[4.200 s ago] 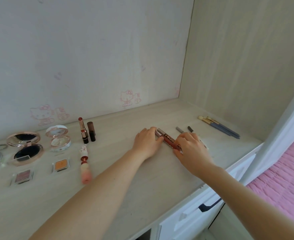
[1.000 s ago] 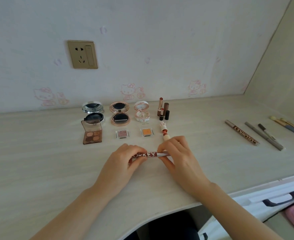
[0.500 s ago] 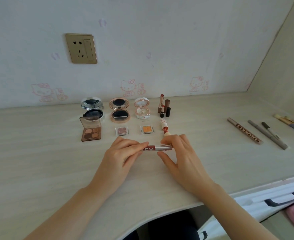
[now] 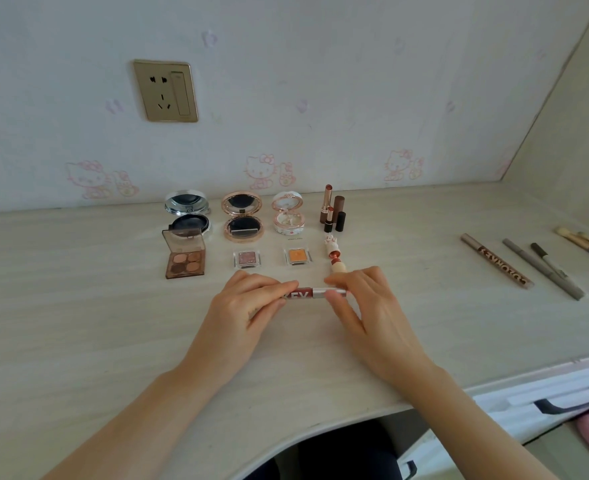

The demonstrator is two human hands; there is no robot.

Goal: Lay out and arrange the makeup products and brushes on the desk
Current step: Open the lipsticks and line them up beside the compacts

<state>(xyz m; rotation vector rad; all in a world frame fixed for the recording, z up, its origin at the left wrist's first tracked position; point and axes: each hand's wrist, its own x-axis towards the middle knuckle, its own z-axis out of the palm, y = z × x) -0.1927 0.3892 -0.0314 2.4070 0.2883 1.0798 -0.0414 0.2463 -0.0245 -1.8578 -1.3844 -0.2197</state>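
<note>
At frame centre the tube [image 4: 303, 294] runs left-to-right, low at the desk [image 4: 78, 323], both hands equally near: left hand [image 4: 244, 306] pinches its red end, right hand [image 4: 365, 306] its silver end.

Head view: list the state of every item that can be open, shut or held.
silver compact, open
rose-gold compact, open
white compact, open
eyeshadow palette, lid raised
tall lipstick, uncapped, upright
red tube, cap on, pinched at both ends
left hand, pinching the tube
right hand, pinching the cap end
</note>
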